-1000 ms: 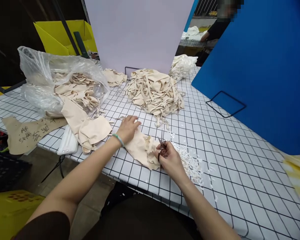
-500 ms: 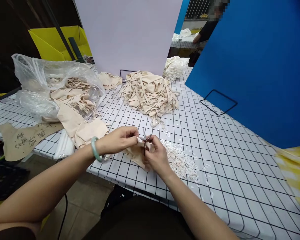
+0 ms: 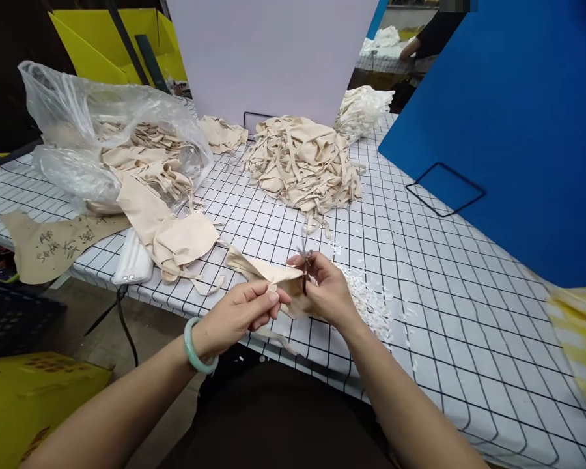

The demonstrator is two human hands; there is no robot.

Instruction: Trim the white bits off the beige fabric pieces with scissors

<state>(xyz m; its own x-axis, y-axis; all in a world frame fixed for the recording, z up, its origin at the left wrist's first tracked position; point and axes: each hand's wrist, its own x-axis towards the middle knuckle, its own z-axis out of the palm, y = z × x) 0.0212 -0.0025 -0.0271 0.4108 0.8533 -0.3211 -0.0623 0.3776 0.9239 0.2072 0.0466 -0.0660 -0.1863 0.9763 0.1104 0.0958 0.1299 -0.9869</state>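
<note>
My left hand [image 3: 244,312], with a pale green bangle [image 3: 192,348] at its wrist, pinches the edge of a beige fabric piece [image 3: 258,268] near the table's front edge. A strap hangs below that hand. In my right hand [image 3: 331,290] is a pair of small scissors [image 3: 305,255], blades pointing up and away from me. The fabric passes beneath the right fingers; whether they also grip it I cannot tell. Small white snippets [image 3: 374,303] lie scattered just right of the right hand. Another beige piece [image 3: 185,236] with straps lies to the left.
Behind my hands is a heap of beige strapped pieces [image 3: 300,163]. A clear plastic bag [image 3: 73,107] of similar pieces stands left, beside a marked pattern piece [image 3: 61,244] and a white power strip [image 3: 133,257]. Upright lilac [image 3: 273,58] and blue panels [image 3: 508,117] border the gridded table.
My left hand has drawn left and down, away from the scissors, leaving the fabric stretched out between the hands. The scissors' blades now point more straight up. The camera view has shifted.
</note>
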